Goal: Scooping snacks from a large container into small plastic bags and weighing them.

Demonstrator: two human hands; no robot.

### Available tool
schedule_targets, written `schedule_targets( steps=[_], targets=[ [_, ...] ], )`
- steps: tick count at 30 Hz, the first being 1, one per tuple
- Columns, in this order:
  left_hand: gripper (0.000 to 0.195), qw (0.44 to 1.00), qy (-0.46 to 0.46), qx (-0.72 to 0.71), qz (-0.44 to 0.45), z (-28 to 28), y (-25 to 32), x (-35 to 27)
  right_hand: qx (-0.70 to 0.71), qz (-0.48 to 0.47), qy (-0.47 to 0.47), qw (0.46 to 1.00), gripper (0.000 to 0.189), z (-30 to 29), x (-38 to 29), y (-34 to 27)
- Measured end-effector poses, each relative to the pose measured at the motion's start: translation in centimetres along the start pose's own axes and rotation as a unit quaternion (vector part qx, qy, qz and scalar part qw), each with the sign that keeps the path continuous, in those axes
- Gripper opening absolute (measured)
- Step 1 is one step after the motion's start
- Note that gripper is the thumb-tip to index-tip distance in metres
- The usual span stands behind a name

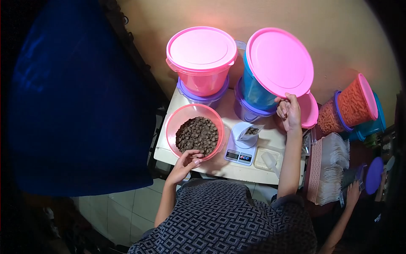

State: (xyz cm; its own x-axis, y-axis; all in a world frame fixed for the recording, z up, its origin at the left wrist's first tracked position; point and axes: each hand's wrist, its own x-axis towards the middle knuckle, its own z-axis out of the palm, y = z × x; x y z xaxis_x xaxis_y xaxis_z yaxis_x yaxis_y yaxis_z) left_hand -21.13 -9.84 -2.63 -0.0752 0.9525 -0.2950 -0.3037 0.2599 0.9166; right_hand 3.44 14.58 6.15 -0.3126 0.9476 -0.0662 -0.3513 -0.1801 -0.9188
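My left hand (185, 165) grips the near rim of an open translucent pink tub (170, 133), its fingers over the edge. Brown pellets (198, 135) fill its lower part. With my right hand (290, 111) I hold the near edge of a pink plastic lid (282, 63), tilted over a blue tub (258, 90). That tub stands on a purple-lidded container (249, 115). Between my hands is a white digital kitchen scale (229, 146), bearing a small opened pouch (245, 136) with some pellets (252, 130) inside.
A white scoop (269, 160) lies in a shallow tray (258, 158). Behind stands a pink-lidded tub (203, 79). To the right are a pink basket (314, 171) of plastic bags (333, 158), tubs of orange snacks (353, 103) and another person's hand (352, 193). Dark blue cloth (82, 111) hangs left.
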Motion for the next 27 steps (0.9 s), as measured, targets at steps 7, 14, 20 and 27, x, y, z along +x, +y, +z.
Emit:
schedule_targets(
  steps=[7, 14, 20, 27],
  targets=[
    [0.032, 1.0, -0.001, 0.005, 0.022, -3.7, 2.4, 0.7, -0.008, -0.015, -0.003, 1.0, 0.033, 3.6, -3.7, 2.4],
    [0.026, 0.992, 0.099, 0.024, 0.072, -8.5, 4.9, 1.6, -0.049, 0.097, -0.05, 0.993, 0.029, 7.4, -9.7, 9.4],
    [0.024, 0.982, 0.17, 0.037, 0.075, -12.2, 4.9, 4.4, -0.05, 0.226, -0.139, 0.963, 0.032, 10.4, -14.2, 17.1],
    [0.027, 0.975, 0.186, 0.107, 0.061, -13.5, 3.0, 8.2, -0.074, 0.283, -0.094, 0.952, 0.036, 11.7, -14.7, 19.9]
  ],
)
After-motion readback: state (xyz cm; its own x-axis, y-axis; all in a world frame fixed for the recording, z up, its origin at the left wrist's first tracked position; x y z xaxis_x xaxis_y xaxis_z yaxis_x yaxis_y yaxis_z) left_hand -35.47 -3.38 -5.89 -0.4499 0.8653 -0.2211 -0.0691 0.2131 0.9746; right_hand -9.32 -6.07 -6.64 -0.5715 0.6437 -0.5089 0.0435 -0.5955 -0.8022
